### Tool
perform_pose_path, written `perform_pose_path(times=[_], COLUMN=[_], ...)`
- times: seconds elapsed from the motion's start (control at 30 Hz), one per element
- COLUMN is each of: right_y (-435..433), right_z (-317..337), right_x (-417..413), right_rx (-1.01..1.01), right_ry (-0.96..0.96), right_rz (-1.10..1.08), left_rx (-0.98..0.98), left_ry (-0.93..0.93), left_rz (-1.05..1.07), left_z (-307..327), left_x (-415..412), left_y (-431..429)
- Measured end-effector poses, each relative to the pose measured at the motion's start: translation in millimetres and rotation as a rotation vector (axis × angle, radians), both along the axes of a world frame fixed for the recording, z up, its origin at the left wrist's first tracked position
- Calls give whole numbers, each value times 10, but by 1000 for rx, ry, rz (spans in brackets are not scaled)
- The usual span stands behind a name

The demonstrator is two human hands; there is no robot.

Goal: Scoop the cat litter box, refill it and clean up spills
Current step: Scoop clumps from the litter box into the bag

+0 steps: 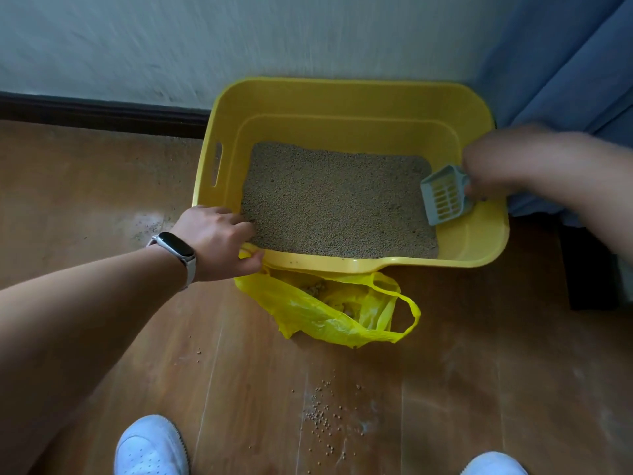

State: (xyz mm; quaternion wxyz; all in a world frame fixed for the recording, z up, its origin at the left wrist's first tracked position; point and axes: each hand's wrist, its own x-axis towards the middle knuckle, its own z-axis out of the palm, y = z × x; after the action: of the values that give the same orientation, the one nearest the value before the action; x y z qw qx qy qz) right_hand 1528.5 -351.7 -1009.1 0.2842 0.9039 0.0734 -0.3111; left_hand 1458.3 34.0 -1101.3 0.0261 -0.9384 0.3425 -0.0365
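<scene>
Head view, left hand (219,242) gripping rim of litter box (342,88), right hand (489,166) holding scoop (445,197)

The bare left forearm is stretched forward from the lower left, with a smartwatch (175,250) strapped at the wrist. The left hand (219,241) is clamped on the near corner rim of the litter box (342,87), fingers curled inside, thumb outside. The right hand (489,166), blurred, is held in from the right, closed round the handle of the litter scoop (443,197).
</scene>
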Motion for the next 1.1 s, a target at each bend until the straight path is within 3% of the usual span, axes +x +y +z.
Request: perform_pose_path(times=[0.3, 0.53, 0.87, 1.1], right_y=[157, 52, 222, 563], right_z=[-333, -428, -877, -1146], right_x=[93, 301, 254, 280], right_rx=[68, 324, 619, 722], right_ry=[127, 232, 223, 231], right_rz=[-22, -125, -157, -96], left_rx=[-38, -45, -71, -98], left_ry=[-9, -13, -40, -54], left_rz=[12, -3, -31, -71], left_z=[-15, -42, -73, -58], left_x=[-2, 3, 10, 20], left_y=[4, 26, 45, 48])
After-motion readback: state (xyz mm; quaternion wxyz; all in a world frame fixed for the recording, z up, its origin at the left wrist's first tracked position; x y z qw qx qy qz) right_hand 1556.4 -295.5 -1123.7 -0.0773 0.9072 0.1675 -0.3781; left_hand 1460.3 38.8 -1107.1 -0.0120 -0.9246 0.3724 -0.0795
